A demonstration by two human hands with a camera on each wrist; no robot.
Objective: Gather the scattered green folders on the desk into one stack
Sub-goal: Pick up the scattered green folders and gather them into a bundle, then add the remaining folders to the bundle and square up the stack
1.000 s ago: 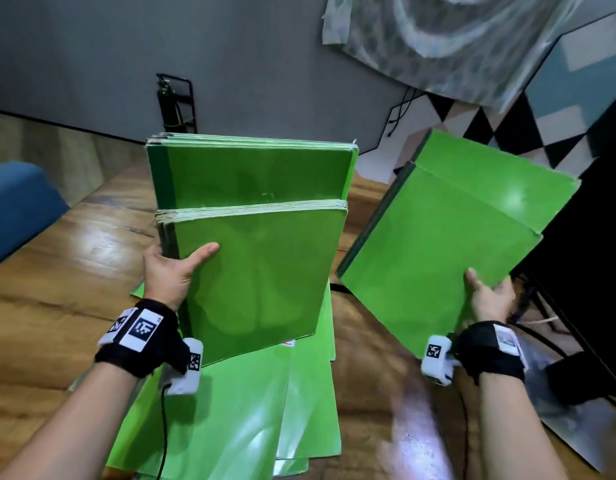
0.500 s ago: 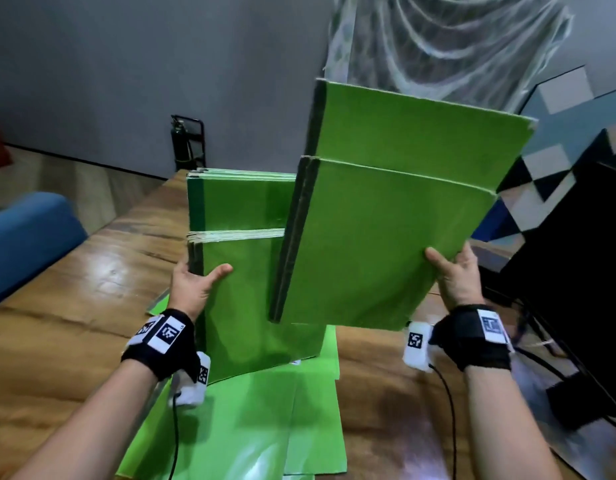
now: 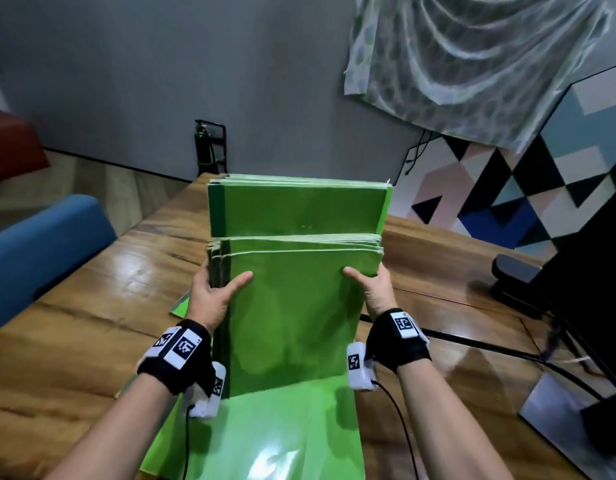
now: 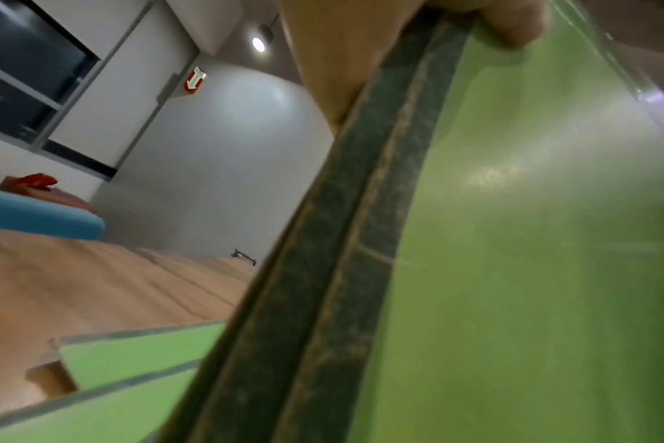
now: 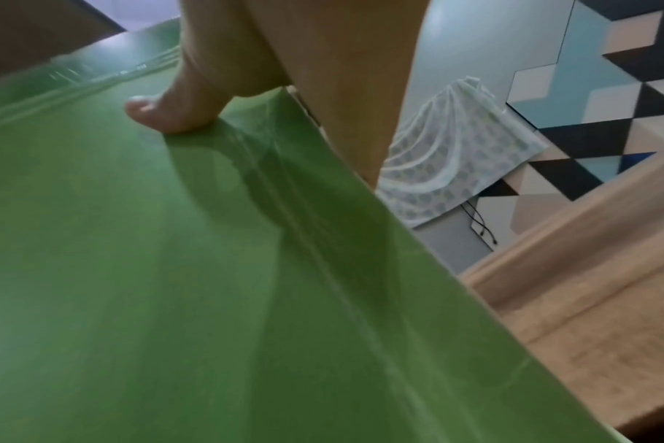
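Bare wooden tabletop (image 3: 92, 327) to the left and right of the work, its far edge just behind the upright bundle; black cables (image 3: 472, 344) across the right side, a black stand (image 3: 514, 282) near the right rim. Upright bundle of green folders (image 3: 292, 306) held on edge at the tabletop's middle, long axis vertical, dark spines (image 4: 323, 269) to the left, broad faces toward the camera. Glossy bright green covers, pale worn edges, tops stepped at 2 heights. Left hand (image 3: 213, 292) gripping the spine side, thumb across the front. Right hand (image 3: 372, 289) gripping the opposite edge, thumb (image 5: 163, 111) pressed on the cover. Lower ends apparently resting on loose green folders (image 3: 265, 431) lying flat and fanned near the front edge.
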